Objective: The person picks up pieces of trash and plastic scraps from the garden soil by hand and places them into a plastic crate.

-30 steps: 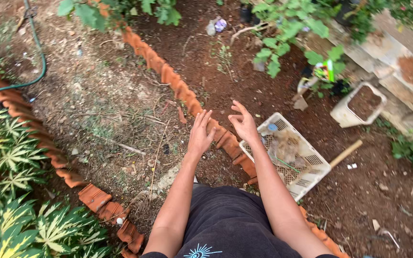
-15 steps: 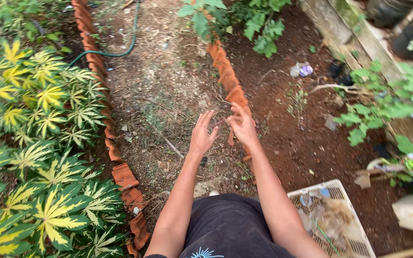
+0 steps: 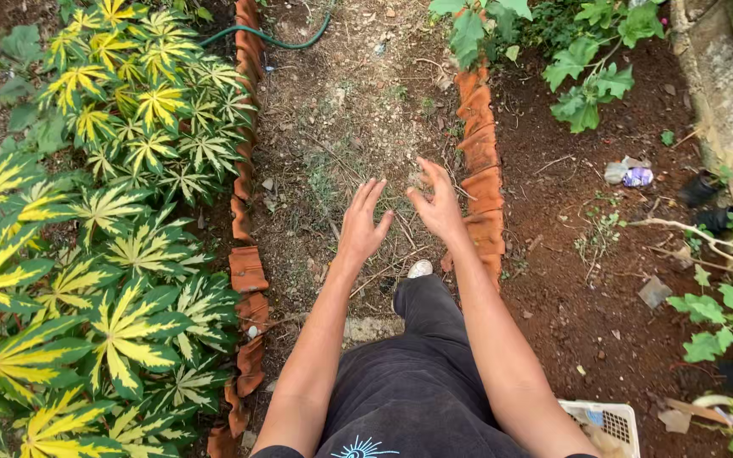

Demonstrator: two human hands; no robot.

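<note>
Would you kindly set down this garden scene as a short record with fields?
Setting: a dirt path between two rows of terracotta edging tiles
Left hand: left hand open, fingers spread, empty, held above the path
Right hand: right hand open, empty, near the right row of tiles
Left of path: yellow-green variegated plants
Right of path: bare reddish soil with green leafy plants
Top: green hose lying across the path
Bottom right: white slotted basket, partly in view
Footwear: pale shoe tip

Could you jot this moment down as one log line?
left hand: open, empty | right hand: open, empty | both over dirt path | tile edging beside right hand
</note>
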